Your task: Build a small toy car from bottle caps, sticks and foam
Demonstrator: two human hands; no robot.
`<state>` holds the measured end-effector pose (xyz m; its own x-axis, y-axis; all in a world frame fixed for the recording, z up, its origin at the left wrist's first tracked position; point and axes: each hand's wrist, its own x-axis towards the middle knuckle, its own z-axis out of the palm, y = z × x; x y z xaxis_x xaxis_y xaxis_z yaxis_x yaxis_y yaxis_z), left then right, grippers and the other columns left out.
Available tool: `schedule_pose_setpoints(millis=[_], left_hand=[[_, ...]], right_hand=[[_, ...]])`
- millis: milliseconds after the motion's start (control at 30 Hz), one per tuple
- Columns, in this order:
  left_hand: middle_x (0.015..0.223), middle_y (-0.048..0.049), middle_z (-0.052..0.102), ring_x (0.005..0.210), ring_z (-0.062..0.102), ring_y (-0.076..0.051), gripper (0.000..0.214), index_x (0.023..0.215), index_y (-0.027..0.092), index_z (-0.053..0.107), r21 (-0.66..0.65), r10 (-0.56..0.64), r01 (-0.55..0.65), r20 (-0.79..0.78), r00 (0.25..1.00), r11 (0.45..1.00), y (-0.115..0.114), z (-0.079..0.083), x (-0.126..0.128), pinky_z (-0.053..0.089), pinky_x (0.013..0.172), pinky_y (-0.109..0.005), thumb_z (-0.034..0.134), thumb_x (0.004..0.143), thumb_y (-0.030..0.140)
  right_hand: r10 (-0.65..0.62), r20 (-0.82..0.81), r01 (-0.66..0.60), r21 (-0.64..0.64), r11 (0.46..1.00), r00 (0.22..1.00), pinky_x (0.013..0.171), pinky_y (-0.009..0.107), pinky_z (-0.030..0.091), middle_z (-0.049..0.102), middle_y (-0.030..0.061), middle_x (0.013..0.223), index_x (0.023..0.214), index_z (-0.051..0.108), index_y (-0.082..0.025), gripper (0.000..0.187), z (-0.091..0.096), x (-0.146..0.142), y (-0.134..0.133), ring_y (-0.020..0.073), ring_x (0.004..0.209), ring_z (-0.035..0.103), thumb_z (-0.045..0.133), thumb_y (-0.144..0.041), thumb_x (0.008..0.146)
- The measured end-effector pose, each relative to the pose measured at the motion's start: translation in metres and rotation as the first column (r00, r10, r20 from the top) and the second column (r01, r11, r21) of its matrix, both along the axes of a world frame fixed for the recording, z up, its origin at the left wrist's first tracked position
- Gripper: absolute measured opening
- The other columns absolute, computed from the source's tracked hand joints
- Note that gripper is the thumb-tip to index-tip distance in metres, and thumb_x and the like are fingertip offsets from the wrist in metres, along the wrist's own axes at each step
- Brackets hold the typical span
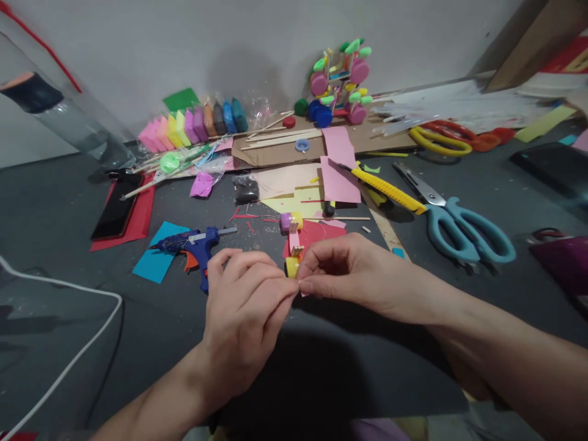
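My left hand [252, 306] and my right hand [342, 272] meet at their fingertips near the middle of the table. Between the right thumb and forefinger is a small pink piece [304, 294], looking like paper and mostly hidden. The left fingers are curled and closed at the same spot; whatever they grip is covered. Just beyond the fingertips sits a small handmade model with a yellow wheel [292, 267], a pink strip [294, 243] with short sticks, and a purple-and-yellow wheel [291, 222]. Red paper [324, 234] lies beneath and beside it.
A blue glue gun [202, 240] rests on blue paper at left. To the right lie a yellow cutter [390, 191] and blue-handled scissors [459, 229]. Clay packets [193, 125], a phone [118, 207], a colourful stick model [342, 82] and a bottle [87, 131] stand or lie farther back.
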<state>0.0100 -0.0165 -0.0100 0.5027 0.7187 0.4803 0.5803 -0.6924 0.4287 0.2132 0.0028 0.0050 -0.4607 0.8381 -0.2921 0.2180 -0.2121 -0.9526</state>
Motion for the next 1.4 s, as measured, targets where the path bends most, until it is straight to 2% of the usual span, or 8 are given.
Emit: schedule_pose_setpoints(millis=[133, 367, 567, 767, 933, 1167, 1267, 1400], left_hand=[[0.089, -0.0027, 0.074, 0.091, 0.064, -0.021, 0.008, 0.093, 0.022, 0.063, -0.106, -0.005, 0.010, 0.050, 0.999, 0.994, 0.002, 0.002, 0.001, 0.042, 0.087, -0.043, 0.061, 0.096, 0.014], [0.084, -0.0021, 0.069, 0.085, 0.063, -0.018, 0.013, 0.086, 0.019, 0.061, -0.268, -0.025, 0.057, 0.119, 0.993, 0.962, 0.004, 0.002, 0.001, 0.043, 0.082, -0.038, 0.057, 0.098, 0.015], [0.084, -0.0022, 0.069, 0.086, 0.064, -0.019, 0.014, 0.085, 0.021, 0.061, -0.318, -0.006, 0.045, 0.122, 0.993, 0.947, 0.003, 0.001, 0.000, 0.044, 0.080, -0.037, 0.058, 0.098, 0.016], [0.083, -0.0014, 0.069, 0.087, 0.063, -0.019, 0.013, 0.084, 0.020, 0.062, -0.291, 0.007, 0.033, 0.135, 0.991, 0.956, 0.004, -0.001, 0.000, 0.043, 0.080, -0.037, 0.063, 0.096, 0.014], [0.080, -0.0013, 0.068, 0.087, 0.062, -0.020, 0.014, 0.083, 0.019, 0.062, -0.191, 0.002, 0.019, 0.106, 0.994, 0.981, 0.003, 0.000, 0.001, 0.040, 0.083, -0.040, 0.064, 0.094, 0.011], [0.088, -0.0017, 0.073, 0.090, 0.062, -0.020, 0.012, 0.094, 0.019, 0.066, -0.098, -0.016, 0.023, 0.072, 0.997, 0.995, 0.002, 0.001, 0.001, 0.039, 0.087, -0.042, 0.065, 0.092, 0.008], [0.091, -0.0021, 0.074, 0.093, 0.062, -0.020, 0.017, 0.103, 0.020, 0.069, -0.100, -0.044, 0.053, 0.085, 0.995, 0.994, 0.003, 0.001, 0.000, 0.040, 0.089, -0.042, 0.065, 0.093, 0.007], [0.086, -0.0025, 0.073, 0.094, 0.062, -0.022, 0.018, 0.100, 0.020, 0.073, -0.040, -0.028, 0.030, 0.035, 0.999, 0.999, 0.002, 0.002, -0.002, 0.038, 0.089, -0.045, 0.064, 0.093, 0.007]], right_hand=[[-0.030, 0.032, 0.028, 0.075, 0.997, 0.999, 0.059, 0.024, 0.041, 0.061, -0.0014, 0.068, 0.074, 0.067, -0.018, 0.025, 0.003, 0.000, -0.002, 0.0113, 0.064, 0.051, 0.070, -0.041, 0.083], [-0.068, 0.114, 0.040, 0.225, 0.973, 0.991, 0.054, 0.021, 0.039, 0.061, -0.0031, 0.067, 0.078, 0.068, -0.018, 0.013, 0.003, -0.002, -0.009, 0.0083, 0.059, 0.049, 0.066, -0.027, 0.087], [-0.081, 0.166, 0.035, 0.260, 0.965, 0.983, 0.052, 0.020, 0.038, 0.061, -0.0045, 0.065, 0.079, 0.068, -0.019, 0.010, -0.001, -0.002, -0.012, 0.0076, 0.057, 0.049, 0.066, -0.024, 0.087], [-0.076, 0.165, 0.034, 0.241, 0.970, 0.983, 0.053, 0.020, 0.039, 0.061, -0.0043, 0.066, 0.077, 0.067, -0.019, 0.012, -0.001, -0.003, -0.011, 0.0078, 0.058, 0.049, 0.066, -0.025, 0.088], [-0.058, 0.214, -0.003, 0.271, 0.962, 0.975, 0.054, 0.021, 0.039, 0.063, -0.0039, 0.067, 0.078, 0.068, -0.019, 0.015, 0.001, -0.001, -0.010, 0.0083, 0.058, 0.050, 0.065, -0.029, 0.089], [-0.026, 0.258, -0.054, 0.300, 0.953, 0.966, 0.054, 0.023, 0.036, 0.061, -0.0031, 0.065, 0.075, 0.067, -0.019, 0.021, 0.003, 0.000, -0.008, 0.0096, 0.058, 0.048, 0.063, -0.032, 0.091], [-0.015, 0.229, -0.048, 0.264, 0.963, 0.973, 0.054, 0.023, 0.037, 0.061, -0.0030, 0.065, 0.075, 0.068, -0.018, 0.022, 0.003, 0.001, -0.008, 0.0095, 0.059, 0.048, 0.062, -0.032, 0.090], [-0.036, 0.141, 0.010, 0.180, 0.984, 0.989, 0.056, 0.022, 0.041, 0.064, -0.0023, 0.067, 0.077, 0.070, -0.017, 0.019, 0.000, 0.001, -0.006, 0.0096, 0.061, 0.052, 0.065, -0.033, 0.087]])
